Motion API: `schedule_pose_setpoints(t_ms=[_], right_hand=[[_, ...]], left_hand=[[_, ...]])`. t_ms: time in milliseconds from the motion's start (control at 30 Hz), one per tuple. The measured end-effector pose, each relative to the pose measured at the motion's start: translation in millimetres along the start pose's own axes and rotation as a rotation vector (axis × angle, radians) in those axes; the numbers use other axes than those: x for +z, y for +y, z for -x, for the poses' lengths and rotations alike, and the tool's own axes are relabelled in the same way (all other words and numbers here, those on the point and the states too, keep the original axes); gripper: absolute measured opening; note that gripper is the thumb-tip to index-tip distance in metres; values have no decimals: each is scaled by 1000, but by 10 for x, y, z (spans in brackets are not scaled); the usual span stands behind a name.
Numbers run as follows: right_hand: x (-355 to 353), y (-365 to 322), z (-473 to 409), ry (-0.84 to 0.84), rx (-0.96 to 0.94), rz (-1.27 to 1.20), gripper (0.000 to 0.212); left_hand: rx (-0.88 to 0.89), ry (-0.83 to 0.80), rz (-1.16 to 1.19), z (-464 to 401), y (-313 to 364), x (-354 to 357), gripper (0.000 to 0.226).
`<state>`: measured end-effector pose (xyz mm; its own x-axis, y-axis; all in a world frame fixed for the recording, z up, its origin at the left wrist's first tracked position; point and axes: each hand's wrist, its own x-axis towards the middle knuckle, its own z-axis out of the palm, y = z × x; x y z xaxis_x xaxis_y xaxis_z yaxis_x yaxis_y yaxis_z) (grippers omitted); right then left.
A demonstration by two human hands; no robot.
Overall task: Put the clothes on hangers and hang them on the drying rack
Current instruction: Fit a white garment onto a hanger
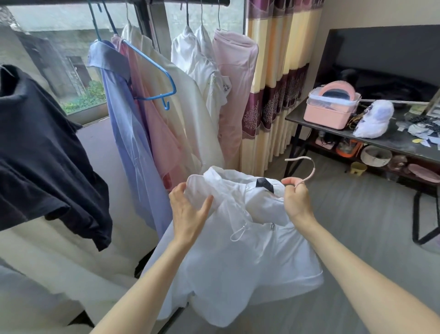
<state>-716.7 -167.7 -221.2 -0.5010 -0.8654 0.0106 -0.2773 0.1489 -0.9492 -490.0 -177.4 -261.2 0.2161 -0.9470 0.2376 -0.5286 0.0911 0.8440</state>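
Presently, the white hooded jacket (240, 250) hangs on a pink hanger (307, 171). Right hand (296, 199) pinches the hook's neck; left hand (188, 209), fingers relaxed, steadies the hood. Advisable: level both shoulders before lifting to the rack rail (166, 2) beyond, between hung shirts.

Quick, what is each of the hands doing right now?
Left hand: open, fingers fairly straight, resting against the white garment near its collar.
Right hand: closed, gripping the pink hanger just below its hook.
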Motion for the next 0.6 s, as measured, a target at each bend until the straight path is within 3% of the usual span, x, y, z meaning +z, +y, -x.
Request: schedule_pose_setpoints(t_ms=[133,200,300,400,500,600], right_hand=[[40,-14,28,42,16,51,28],[6,20,31,88,-37,175,25],[-92,67,24,47,-209,418,21],[-159,10,25,-57,-333,485,18],[-164,-62,5,-169,-338,408,16],[-111,-85,-10,-120,-250,175,17]], left_hand=[[-20,1,-48,-102,15,1,19],[37,5,-108,-178,-12,-69,37],[57,59,-183,-280,3,-209,32],[-6,105,-212,-377,32,-266,30],[-108,77,-254,-500,-16,-285,33],[-183,53,-276,-593,-72,-297,30]])
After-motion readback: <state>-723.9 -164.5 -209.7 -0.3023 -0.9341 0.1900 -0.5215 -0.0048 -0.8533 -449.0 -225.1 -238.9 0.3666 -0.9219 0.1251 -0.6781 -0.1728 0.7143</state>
